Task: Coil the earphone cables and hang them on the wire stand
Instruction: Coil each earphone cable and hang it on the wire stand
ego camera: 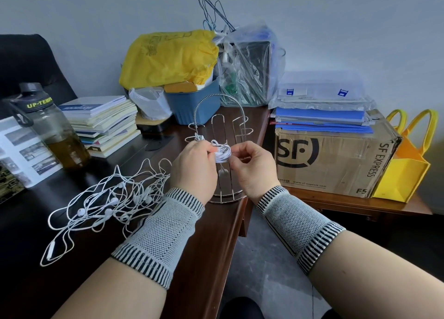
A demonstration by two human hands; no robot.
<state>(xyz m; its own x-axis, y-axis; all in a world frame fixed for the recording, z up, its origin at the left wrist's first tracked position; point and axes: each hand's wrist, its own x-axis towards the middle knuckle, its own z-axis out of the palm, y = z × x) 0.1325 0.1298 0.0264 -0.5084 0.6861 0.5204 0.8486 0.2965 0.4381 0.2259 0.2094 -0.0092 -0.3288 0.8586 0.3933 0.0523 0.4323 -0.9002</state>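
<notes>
Between my two hands is a small white coiled earphone cable, held just in front of the wire stand. My left hand pinches the coil from the left, and my right hand pinches it from the right. One earbud dangles below the coil. The chrome stand rises near the desk's right edge, with side hooks and an arched spring handle; a bit of white cable lies on its left hooks. A tangle of loose white earphones sprawls on the dark desk, left of my left wrist.
A dark water bottle and a book stack stand at the left. Behind the stand are a blue bin, a yellow bag and clear plastic bags. A cardboard box with blue folders and a yellow tote sit on a side table.
</notes>
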